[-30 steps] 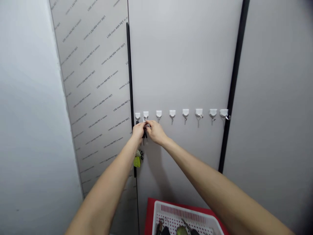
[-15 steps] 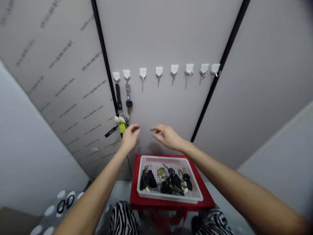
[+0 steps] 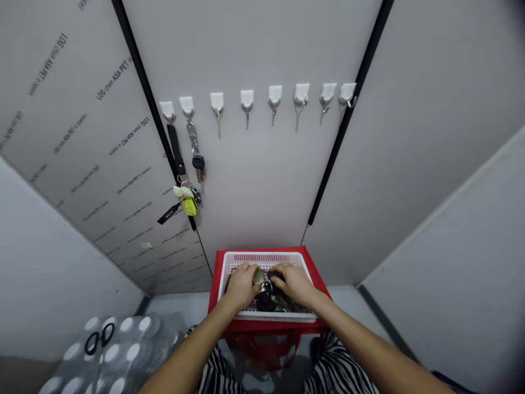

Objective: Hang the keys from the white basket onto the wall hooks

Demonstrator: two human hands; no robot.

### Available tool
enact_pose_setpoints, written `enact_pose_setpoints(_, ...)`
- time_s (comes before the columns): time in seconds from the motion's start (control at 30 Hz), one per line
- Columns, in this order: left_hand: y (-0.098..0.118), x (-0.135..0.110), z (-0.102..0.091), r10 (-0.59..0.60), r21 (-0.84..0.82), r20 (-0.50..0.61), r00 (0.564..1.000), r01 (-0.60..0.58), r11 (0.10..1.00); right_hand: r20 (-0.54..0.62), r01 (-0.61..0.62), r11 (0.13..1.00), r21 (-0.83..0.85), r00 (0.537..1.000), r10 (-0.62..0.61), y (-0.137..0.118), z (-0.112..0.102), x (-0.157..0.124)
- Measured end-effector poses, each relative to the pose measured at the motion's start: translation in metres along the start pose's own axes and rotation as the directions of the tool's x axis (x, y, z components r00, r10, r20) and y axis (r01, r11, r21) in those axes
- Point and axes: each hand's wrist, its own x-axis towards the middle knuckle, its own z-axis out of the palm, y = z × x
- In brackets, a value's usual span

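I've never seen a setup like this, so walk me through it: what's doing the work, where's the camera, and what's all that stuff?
No machine here: a person works bare-handed, filmed by one camera worn on the head, looking forward and down. A white basket sits on a red surface and contains dark items. The left hand is at a greenish rounded piece; the right hand is among the dark items. Whether either grips anything, I can't tell. Above, eight white hooks line the wall panel; the leftmost carries a black strap, the next some keys.
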Motion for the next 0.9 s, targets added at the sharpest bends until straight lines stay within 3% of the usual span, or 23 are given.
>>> enact_pose_setpoints(0.17,0.0,0.0,-0.002,-0.092,0.034,0.022,0.996,0.091,0.995,-0.004,0.038,0.988,0.15,0.999,-0.038,0.004,-0.007,-0.001)
enact_pose_setpoints(0.33,0.009,0.006,-0.005,-0.074,-0.015,-0.008,0.997,0.073,0.997,0.08,0.137,0.982,0.129,0.986,-0.148,-0.002,-0.01,-0.004)
enact_pose_setpoints(0.47,0.012,0.01,-0.004,-0.104,-0.056,0.044,0.994,0.107,0.993,0.033,0.109,0.984,0.143,0.993,-0.115,-0.005,-0.009,-0.004)
enact_pose_setpoints(0.57,0.005,0.011,-0.008,-0.124,-0.207,0.004,0.992,0.122,0.971,-0.002,0.091,0.985,0.146,0.996,-0.092,-0.003,-0.013,-0.006)
enact_pose_setpoints(0.63,0.001,0.013,-0.016,-0.181,-0.377,-0.037,0.983,0.154,0.913,0.031,0.087,0.984,0.156,0.995,-0.093,-0.001,-0.015,-0.008)
enact_pose_setpoints(0.73,0.003,0.015,-0.031,-0.261,-0.649,-0.047,0.964,0.169,0.742,0.077,0.081,0.975,0.208,0.992,-0.099,-0.002,-0.013,-0.01)
enact_pose_setpoints(0.9,0.019,0.016,-0.049,-0.247,-0.875,-0.04,0.968,0.085,0.477,-0.034,0.105,0.929,0.356,0.994,-0.099,-0.014,-0.004,-0.007)
